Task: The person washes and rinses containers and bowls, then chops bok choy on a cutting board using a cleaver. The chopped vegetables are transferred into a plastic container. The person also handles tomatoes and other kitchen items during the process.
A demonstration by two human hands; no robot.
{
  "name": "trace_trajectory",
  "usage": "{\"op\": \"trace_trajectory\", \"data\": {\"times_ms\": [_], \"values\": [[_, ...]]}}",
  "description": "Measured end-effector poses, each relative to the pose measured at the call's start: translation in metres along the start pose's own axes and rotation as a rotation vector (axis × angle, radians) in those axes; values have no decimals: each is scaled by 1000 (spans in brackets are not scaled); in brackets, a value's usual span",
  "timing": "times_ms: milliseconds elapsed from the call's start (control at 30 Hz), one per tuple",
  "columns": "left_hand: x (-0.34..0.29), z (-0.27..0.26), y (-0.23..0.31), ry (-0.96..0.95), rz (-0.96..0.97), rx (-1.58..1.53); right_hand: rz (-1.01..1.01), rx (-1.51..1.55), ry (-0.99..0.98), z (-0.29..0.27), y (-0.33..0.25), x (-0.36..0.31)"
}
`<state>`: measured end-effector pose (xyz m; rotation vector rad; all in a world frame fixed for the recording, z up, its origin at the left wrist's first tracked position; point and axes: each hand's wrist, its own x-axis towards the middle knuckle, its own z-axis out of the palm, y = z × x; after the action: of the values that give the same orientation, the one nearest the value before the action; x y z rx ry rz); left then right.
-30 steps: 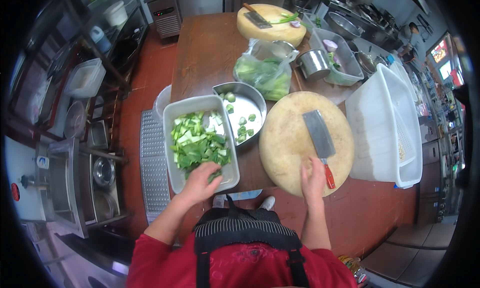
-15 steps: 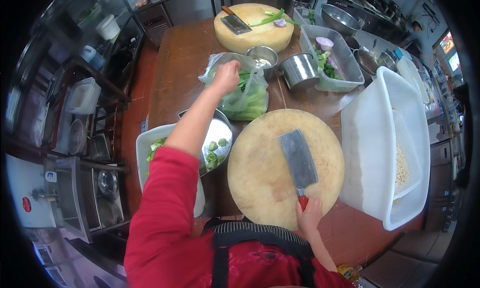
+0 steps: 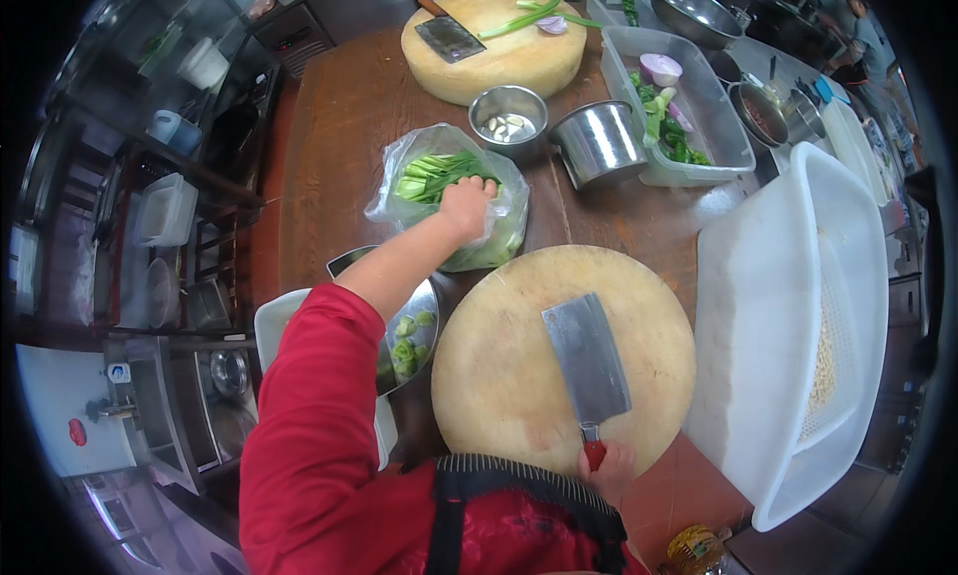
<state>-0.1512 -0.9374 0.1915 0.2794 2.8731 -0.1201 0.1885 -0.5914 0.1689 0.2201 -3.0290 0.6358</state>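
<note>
My left hand (image 3: 467,208) reaches into a clear plastic bag (image 3: 512,191) of green leafy stalks (image 3: 436,173). Its fingers curl down onto the greens, their tips partly hidden. Low on the round wooden chopping board (image 3: 499,376), my right hand (image 3: 611,467) is closed around the red handle of a cleaver (image 3: 587,361). The wide blade lies flat on the board, pointing away from me. Left of the board, partly behind my left arm, a metal pan (image 3: 427,301) holds cut green pieces (image 3: 407,348).
A metal bowl of pale cloves (image 3: 509,119) and a metal pot (image 3: 599,144) stand beyond the bag. Farther back, a second board (image 3: 489,61) carries another cleaver (image 3: 449,38). A vegetable tub (image 3: 723,161) sits back right; a tall white bin (image 3: 743,346) stands right.
My left hand has moved from the bag's upper edge down onto the greens, and the bag's mouth now gapes wider. The right hand keeps hold of the cleaver. My view has shifted slightly.
</note>
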Motion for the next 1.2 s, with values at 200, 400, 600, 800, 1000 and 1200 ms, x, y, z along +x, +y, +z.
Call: {"op": "trace_trajectory", "data": {"times_ms": [200,400,600,800,1000,1200], "values": [[26,-17,-44,181,45,-585,73,68,-124,2,6,-3],[44,35,-139,-69,-40,-10,-83,-17,33,11,6,-6],[55,50,-162,-95,8,-248,-35,-69,155,4,-3,-3],[67,58,-179,-199,36,144,-50,-120,257,2,-5,1],[69,78,-200,-272,111,105,-34,-159,273,2,-6,-2],[48,51,-173,-164,4,-104,-62,-160,303,1,-5,2]]}}
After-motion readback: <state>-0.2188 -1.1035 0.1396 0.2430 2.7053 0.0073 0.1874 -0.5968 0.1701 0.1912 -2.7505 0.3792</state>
